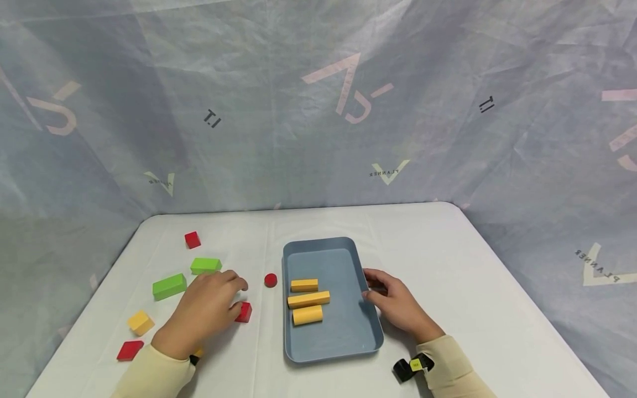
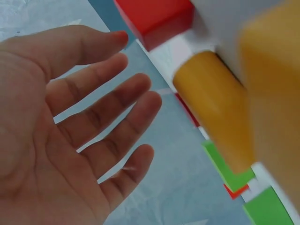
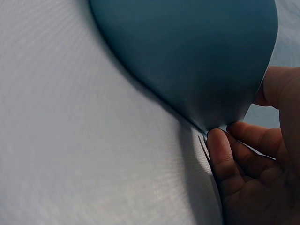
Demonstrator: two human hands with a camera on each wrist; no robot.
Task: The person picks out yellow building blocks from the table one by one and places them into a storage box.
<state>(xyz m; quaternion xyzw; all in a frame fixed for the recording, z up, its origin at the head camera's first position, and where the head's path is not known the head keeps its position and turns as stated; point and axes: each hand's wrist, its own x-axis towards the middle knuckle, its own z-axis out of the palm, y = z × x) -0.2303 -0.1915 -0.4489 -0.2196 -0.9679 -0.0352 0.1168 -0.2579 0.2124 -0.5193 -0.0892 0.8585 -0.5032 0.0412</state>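
Observation:
My left hand (image 1: 204, 309) is over the left half of the table, fingers spread and bent a little, holding nothing. Close by its thumb is a red block (image 1: 244, 312), which the left wrist view shows beyond the thumb tip. A yellow cylinder (image 2: 213, 105) stands near the palm side in that view. My right hand (image 1: 398, 304) grips the right wall of a blue-grey tray (image 1: 338, 265), thumb at the rim and fingers against the outside. Inside the tray, along its left side, lie three yellow pieces: a short block (image 1: 304, 285), a longer bar (image 1: 308, 299) and a cylinder (image 1: 307, 315).
A red round piece (image 1: 270, 280) lies just left of the tray. Farther left are two green blocks (image 1: 170, 287), a red cube (image 1: 192, 240), a yellow block (image 1: 141, 323) and a red flat piece (image 1: 130, 350). A grey printed cloth hangs behind the white table (image 1: 473, 293).

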